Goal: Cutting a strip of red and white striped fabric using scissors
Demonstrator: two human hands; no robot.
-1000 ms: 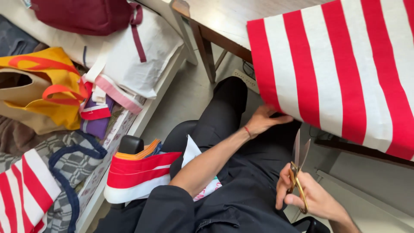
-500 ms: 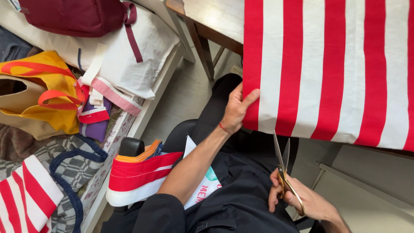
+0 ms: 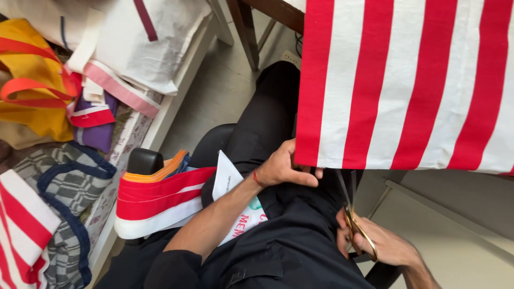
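Containers: yellow tote bag [image 3: 32, 91] with red handles at upper left, on a low shelf [image 3: 176, 91]; mouth turned away, contents not visible. White fabric bag [image 3: 134, 43] with pink trim just beside it, closed flat, contents not visible. Grey checked bag [image 3: 69, 182] with dark blue trim lower left, lying flat, next to a red-and-white striped piece [image 3: 21, 230]. Folded stack of red, white and orange fabric [image 3: 160, 200] resting on the lap and against a black armrest [image 3: 142, 160], with a white printed sheet [image 3: 235, 208] just beside it.

Striped cloth [image 3: 407, 80]: red and white, hanging from the edge of a wooden desk [image 3: 278, 10] at upper right. Stripes running vertically, long axis of each stripe top to bottom; lower hem roughly horizontal, sloping slightly down toward the right.

Left hand [image 3: 284, 168]: grip closed on the lower left corner of the striped cloth, thumb on the near face, fingers curled beneath the hem.

Right hand [image 3: 380, 246]: grip closed through the gold-coloured handles of the scissors [image 3: 350, 206]. Long axis of scissors nearly vertical, tips pointing up at the hem, just right of the left hand. Blades parted slightly; contact with the cloth not distinguishable.
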